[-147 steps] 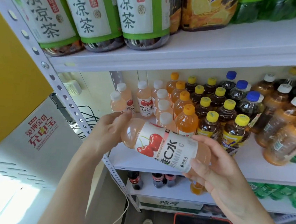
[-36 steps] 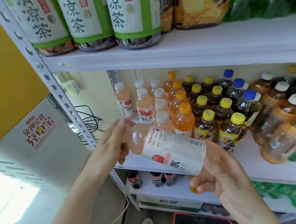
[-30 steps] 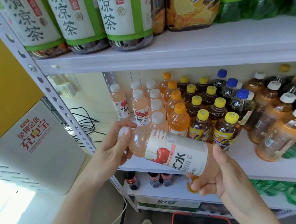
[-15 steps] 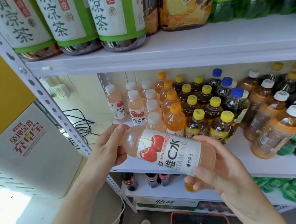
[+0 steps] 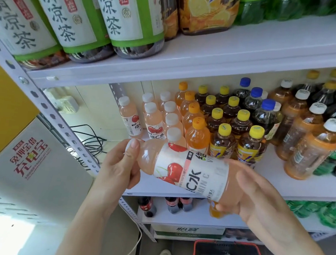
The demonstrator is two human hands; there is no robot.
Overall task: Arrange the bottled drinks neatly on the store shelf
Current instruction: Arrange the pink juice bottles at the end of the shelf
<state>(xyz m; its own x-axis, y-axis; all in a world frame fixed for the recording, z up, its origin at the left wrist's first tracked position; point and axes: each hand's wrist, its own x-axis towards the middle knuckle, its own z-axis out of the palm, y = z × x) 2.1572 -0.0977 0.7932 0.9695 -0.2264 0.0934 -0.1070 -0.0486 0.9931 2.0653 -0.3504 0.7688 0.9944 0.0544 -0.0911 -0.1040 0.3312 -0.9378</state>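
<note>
I hold a pink cherry vitamin-C drink bottle [image 5: 187,173] lying sideways in front of the middle shelf [image 5: 312,188]. My left hand [image 5: 119,168] grips its capped neck end, thumb over the white cap. My right hand [image 5: 259,195] cups its base, fingers curled round the bottom. On the shelf behind stand matching pink bottles with white caps [image 5: 153,117], then orange bottles with orange caps [image 5: 197,134], dark tea bottles with yellow caps [image 5: 223,139] and blue-capped bottles [image 5: 265,114].
Large green-labelled tea bottles [image 5: 121,12] lean on the top shelf. A red shopping basket [image 5: 197,253] with a few bottles sits on the floor below. Small cola bottles [image 5: 147,206] stand on the lower shelf. A perforated shelf post [image 5: 47,106] runs diagonally at left, cables behind it.
The bottle has been turned about its long axis between both hands, label side rotating, while staying sideways in front of the shelf. The view has drifted slightly to the right.
</note>
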